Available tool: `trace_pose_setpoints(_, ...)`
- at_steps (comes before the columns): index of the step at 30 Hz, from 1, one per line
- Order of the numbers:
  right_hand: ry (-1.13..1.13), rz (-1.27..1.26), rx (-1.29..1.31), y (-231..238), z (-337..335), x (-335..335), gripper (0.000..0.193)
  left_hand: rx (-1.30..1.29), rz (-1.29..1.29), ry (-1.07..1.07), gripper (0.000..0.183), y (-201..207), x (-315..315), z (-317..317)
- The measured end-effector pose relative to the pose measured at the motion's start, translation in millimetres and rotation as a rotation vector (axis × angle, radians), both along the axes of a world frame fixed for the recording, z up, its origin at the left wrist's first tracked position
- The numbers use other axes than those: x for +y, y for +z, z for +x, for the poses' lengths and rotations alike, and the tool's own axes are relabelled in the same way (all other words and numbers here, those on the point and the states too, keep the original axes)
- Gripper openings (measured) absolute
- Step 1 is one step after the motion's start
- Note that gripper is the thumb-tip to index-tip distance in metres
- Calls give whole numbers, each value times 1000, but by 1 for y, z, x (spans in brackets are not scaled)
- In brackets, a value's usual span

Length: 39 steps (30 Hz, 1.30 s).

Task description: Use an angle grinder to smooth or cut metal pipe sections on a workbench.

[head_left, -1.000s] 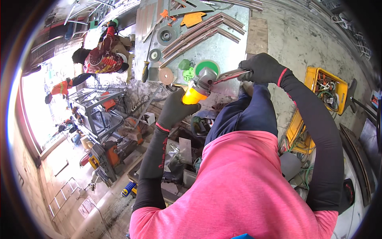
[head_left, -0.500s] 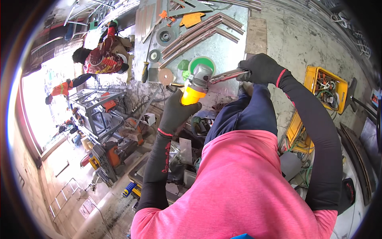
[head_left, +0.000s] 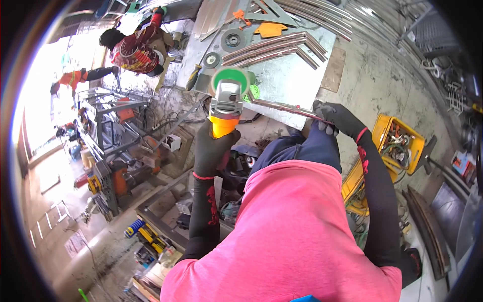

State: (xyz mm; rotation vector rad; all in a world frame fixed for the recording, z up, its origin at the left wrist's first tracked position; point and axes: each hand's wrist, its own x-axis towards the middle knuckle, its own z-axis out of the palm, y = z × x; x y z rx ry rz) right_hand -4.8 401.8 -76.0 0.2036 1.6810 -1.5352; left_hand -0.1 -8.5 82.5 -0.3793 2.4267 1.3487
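Observation:
My left hand (head_left: 214,150), in a dark glove, is closed round the yellow-orange body of an angle grinder (head_left: 227,103). A round green disc (head_left: 226,75) shows at the grinder's far end, over the table's near edge. My right hand (head_left: 339,121), gloved too, grips the right end of a thin, shiny metal tube (head_left: 282,105). That tube slants leftward across the near table edge, its far end close to the grinder's head; whether they touch I cannot tell. Several bent metal tubes (head_left: 271,50) lie on the metal-topped table (head_left: 289,83) beyond.
Grinding discs (head_left: 233,40), an orange flat piece (head_left: 271,30) and a metal set square (head_left: 266,11) lie on the table. Yellow crates (head_left: 397,143) with cables stand right. Metal frames (head_left: 118,121) crowd the left floor. A person (head_left: 136,53) in red bends at far left.
The grinder has swung left and points more straight ahead. The right hand and tube have dropped slightly nearer me. The whole view has shifted, with the table now further right.

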Motion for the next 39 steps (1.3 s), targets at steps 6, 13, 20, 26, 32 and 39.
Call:
trace_pose_setpoints(6, -86, -50, -178, -1, 5, 10, 57, 116, 230, 215, 28, -19, -29, 25)
trace_pose_setpoints(13, -268, -235, -230, -31, 19, 8, 47, 239, 309, 311, 29, -37, -52, 48)
trace_pose_setpoints(20, -27, 61, -36, 6, 12, 8, 41, 225, 346, 361, 27, -44, -55, 63)
trace_pose_setpoints(26, 20, 129, -69, 32, 20, 24, 48, 247, 354, 326, 33, -53, -62, 69)
trace_pose_setpoints(32, -12, 277, 263, 28, 35, -3, 52, 244, 375, 324, 32, -54, -57, 68)
trace_pose_setpoints(39, 74, 544, 398, 21, 45, 14, 43, 228, 355, 323, 31, -56, -57, 69)
